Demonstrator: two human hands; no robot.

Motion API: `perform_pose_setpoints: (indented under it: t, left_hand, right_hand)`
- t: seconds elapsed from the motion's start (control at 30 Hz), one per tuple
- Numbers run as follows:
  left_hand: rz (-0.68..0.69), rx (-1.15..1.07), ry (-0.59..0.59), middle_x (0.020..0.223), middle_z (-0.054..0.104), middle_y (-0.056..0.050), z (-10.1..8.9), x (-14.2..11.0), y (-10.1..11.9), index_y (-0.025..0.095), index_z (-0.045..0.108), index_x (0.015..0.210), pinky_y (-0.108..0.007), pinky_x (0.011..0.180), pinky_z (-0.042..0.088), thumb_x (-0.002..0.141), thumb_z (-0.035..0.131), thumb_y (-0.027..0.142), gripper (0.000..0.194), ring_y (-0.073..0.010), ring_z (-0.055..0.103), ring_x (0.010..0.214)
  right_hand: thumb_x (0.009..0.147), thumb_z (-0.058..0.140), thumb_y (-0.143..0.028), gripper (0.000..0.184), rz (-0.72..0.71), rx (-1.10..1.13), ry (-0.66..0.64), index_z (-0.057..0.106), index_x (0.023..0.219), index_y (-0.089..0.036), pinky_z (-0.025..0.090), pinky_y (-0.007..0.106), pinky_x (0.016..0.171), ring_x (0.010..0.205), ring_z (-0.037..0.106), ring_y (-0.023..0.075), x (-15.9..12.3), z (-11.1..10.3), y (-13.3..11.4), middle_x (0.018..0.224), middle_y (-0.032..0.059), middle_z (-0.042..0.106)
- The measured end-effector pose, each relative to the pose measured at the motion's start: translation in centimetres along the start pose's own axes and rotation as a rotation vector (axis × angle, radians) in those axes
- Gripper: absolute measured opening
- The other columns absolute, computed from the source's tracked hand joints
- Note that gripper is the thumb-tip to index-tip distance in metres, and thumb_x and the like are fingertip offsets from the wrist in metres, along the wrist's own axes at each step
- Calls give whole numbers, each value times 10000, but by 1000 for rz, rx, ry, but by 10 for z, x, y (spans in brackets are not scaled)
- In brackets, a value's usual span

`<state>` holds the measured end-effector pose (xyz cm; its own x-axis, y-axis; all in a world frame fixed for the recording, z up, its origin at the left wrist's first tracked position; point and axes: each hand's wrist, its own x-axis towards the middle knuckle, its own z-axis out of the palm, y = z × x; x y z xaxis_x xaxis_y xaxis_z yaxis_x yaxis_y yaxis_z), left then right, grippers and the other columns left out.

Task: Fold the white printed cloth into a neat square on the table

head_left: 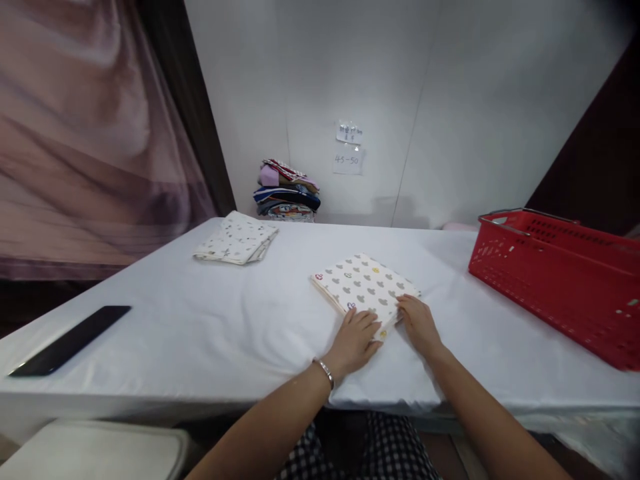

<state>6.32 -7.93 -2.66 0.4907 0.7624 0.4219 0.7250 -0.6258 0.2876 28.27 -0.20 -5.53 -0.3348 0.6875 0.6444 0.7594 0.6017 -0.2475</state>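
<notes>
Head view, folded cloth: a white square of folded fabric printed with grey mushroom-like shapes and a few coloured ones (367, 283) lies flat on the near middle part of the white cloth-covered table (200, 333), one corner towards the person.
Left hand: the bare left hand (354, 340), with a silver-coloured bracelet (325, 373) at the wrist, rests palm down at the folded cloth's near left edge; its fingers are loosely spread and lie on the fabric, with no grip around it.
Right hand: the bare right hand (419, 323) touches the near right edge, fingers partly bent over it; whether the thumb pinches the fabric from below cannot be told.
Second cloth: a white folded fabric with small dark prints (237, 237) lies at the far left of the table, well apart from both hands.
Dark slab: a flat, glossy black rectangular object (70, 341) lies at the near left.
Basket: a red perforated plastic basket with a metal handle (550, 287) stands at the right.
Far edge: a stack of folded multicoloured fabrics (287, 190) sits left of centre against the pale wall (310, 53).
Wall notes: two white paper notes (349, 160) are fixed one above the other; the lower reads 45-50.
Far left: a pinkish draped curtain (85, 133) hangs beside the table.
</notes>
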Motion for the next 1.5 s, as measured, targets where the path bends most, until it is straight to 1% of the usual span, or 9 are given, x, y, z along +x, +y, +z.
perform_pose_setpoints:
  t: [0.23,0.5,0.7,0.83,0.97,1.07,1.23,1.4,1.5]
  left_hand:
    - [-80,1,104,1262,537,-43,-16,15,-9,248,566,1103,-443,1078,214,885,413,435,326,-200,407,1220]
    - [-151,24,96,1309,497,-54,2,8,-25,230,508,1180,-464,1106,164,863,457,431,378,-204,350,1270]
    - [-161,-52,137,1279,526,-32,-1,8,-26,250,544,1129,-453,1098,180,886,420,407,315,-184,377,1249]
    - [-396,-77,371,1273,522,-66,-7,8,-41,217,554,1111,-452,1051,270,883,430,340,287,-210,399,1225]
    - [-699,-140,561,1181,543,-126,-12,2,-62,170,516,1125,-421,936,398,838,482,329,330,-236,494,1108]
    - [-793,-205,546,1100,570,-125,-11,-1,-70,175,484,1153,-387,838,451,823,491,374,385,-221,573,956]
    - [-777,-236,449,1098,606,-109,-6,3,-69,193,460,1192,-383,842,445,808,516,398,439,-223,599,945]
    - [-742,-295,411,1113,618,-101,-6,6,-72,194,436,1228,-365,841,455,793,541,385,486,-209,613,933]
    - [-720,-352,405,1086,634,-65,-7,5,-74,239,440,1223,-353,831,463,801,535,372,452,-189,624,894]
  right_hand:
    - [881,337,-224,285,45,-18,-74,603,979,-192,342,428,944,1110,506,240,-1,0,-4,1131,96,611]
    - [850,387,-313,267,129,33,-94,603,965,-207,317,435,968,1100,519,243,-3,-2,-5,1138,80,615]
    - [807,406,-312,284,276,71,-164,652,900,-205,376,377,950,981,579,228,29,-9,0,995,60,672]
    - [800,412,-268,320,314,-5,-167,636,1013,-188,385,365,956,1082,534,235,69,-3,19,1114,73,630]
    - [804,466,-306,423,514,-39,-381,553,1187,-148,335,404,1006,1188,463,269,101,10,46,1255,121,542]
    - [769,542,-391,433,609,9,-494,602,1119,-143,373,405,971,1145,509,291,115,18,61,1183,138,594]
    - [651,668,-466,357,660,82,-610,690,848,-170,429,362,906,1051,574,292,129,19,70,1016,114,675]
    - [634,680,-505,389,767,176,-709,687,796,-151,494,335,775,910,633,269,121,3,69,960,122,692]
    - [646,683,-500,385,876,459,-843,689,803,-148,513,300,733,886,644,246,105,-14,68,964,117,696]
